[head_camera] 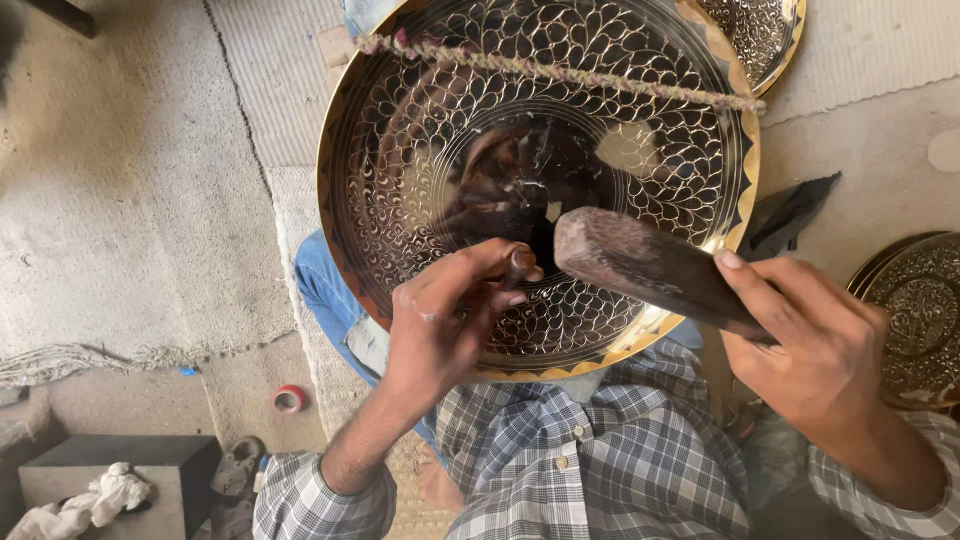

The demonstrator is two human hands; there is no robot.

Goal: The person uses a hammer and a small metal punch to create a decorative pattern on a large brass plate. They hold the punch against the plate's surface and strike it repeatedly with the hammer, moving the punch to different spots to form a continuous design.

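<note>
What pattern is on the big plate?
Leaf-like scales ringing the dark plate, gold rim; head view.

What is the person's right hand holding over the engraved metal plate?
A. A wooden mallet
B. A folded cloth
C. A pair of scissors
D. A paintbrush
A. The right hand grips the handle end of a dark wooden mallet whose blunt head hangs over the engraved plate, close to the small chisel that the left hand pinches in its fingers.
</note>
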